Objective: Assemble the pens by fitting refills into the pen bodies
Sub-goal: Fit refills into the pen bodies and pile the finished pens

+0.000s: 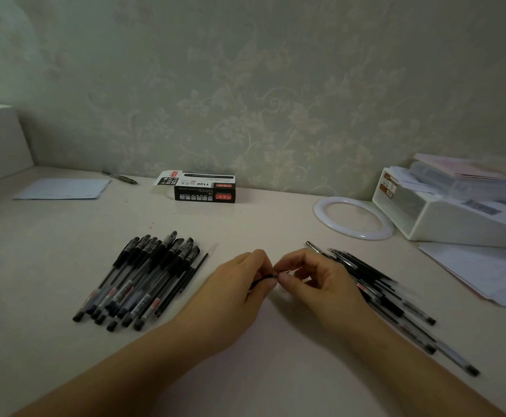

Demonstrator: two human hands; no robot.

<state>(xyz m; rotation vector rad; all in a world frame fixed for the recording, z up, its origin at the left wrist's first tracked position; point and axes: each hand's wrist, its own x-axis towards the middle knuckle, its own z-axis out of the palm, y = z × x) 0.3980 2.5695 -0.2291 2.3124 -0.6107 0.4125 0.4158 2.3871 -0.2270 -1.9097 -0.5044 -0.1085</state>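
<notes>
My two bare forearms reach in from the bottom edge and my hands meet at the middle of the pale desk point(65, 266). My left hand point(239, 284) has its grip closed around a thin black refill point(262, 279), which runs under my curled fingers with only a short dark stretch showing. My right hand point(309, 281) pinches narrowly at the exposed end of that refill, thumb and forefinger almost touching my left fingertips; whatever small part sits there is too tiny and blurred to name. I judge that I am readying one refill, perhaps clearing its tip, before it goes into a barrel. No pen body is in either hand, so the next move calls for picking up an empty one and lining the refill straight with its opening. Just left of my hands lies a fanned group of capped pens point(143, 278), seemingly finished, with a loose refill lying along its right edge. Just right, partly hidden behind my right wrist, lies a heap of refills and clear pen bodies point(396, 299). Farther back stand a black pen box point(200, 188) and a white ring point(352, 216), with a sheet of paper point(62, 189) to the left and a white tray of papers point(456, 212) against the patterned wall.
</notes>
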